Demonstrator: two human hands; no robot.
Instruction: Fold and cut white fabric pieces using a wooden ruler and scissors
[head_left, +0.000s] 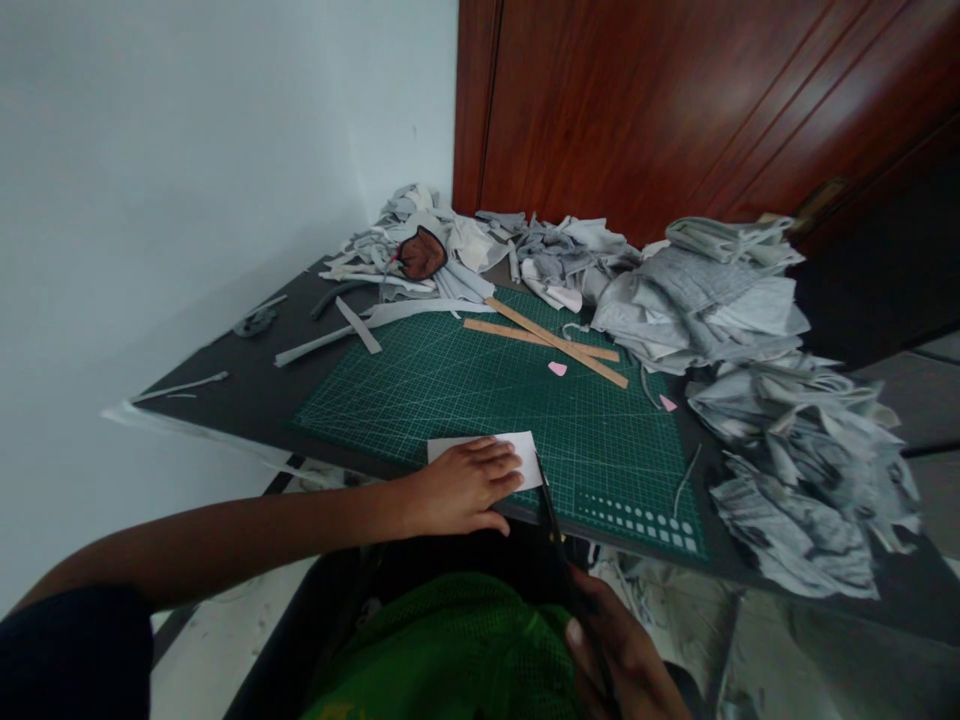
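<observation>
My left hand (472,485) lies flat with its fingers stretched out, pressing on a white piece of paper or fabric (525,455) at the near edge of the green cutting mat (420,375). Below the table edge, my right hand (622,640) is closed around the handles of a pair of dark scissors (553,515). The scissors point up and away from me, and their tips touch the right edge of the white piece. Part of the handles is dark and hard to make out.
Two wooden rulers (517,334) lie crossed on the mat, near small pink scraps (557,369). Grey and white fabric piles (697,300) line the back and right of the table. A brown pouch-like piece (422,254) rests on the left pile. A wall (225,150) borders the left side.
</observation>
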